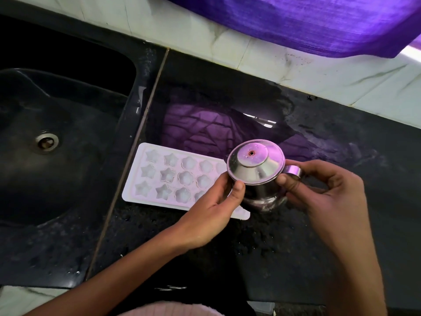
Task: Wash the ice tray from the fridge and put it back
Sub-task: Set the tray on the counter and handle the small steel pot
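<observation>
Both hands on a small steel pot [262,192], centre-right of frame. Left hand [211,213] comes in from lower left; fingers curled around the pot's left side, thumb tip pressed against the rim of the lid [255,161]. Right hand [328,190] comes in from lower right; thumb on the lid's right edge, fingers curled around the pot's far side by the looped steel handle [293,171]. So both hands grip the pot, neither open. Lid is on, domed, with a flat raised centre and a small reddish hole in the middle. Can't tell whether the pot's base touches the counter or is just above it.

Ice tray [164,176]: white, star and flower shaped cells, lying flat on the black counter [341,247], cells facing up. Sits centre frame, just right of the sink edge, immediately left of the pot. Its right end is covered by the left hand and the pot. Neither hand holds it.

Counter is speckled black stone, wet patches near the tray. Black sink [57,179] fills the left of frame, metal drain [46,142] at mid-left. Pale marble-look tiles [205,42] run along the back. Purple cloth [307,21] hangs across the upper right, its reflection visible on the wet counter above the tray.
</observation>
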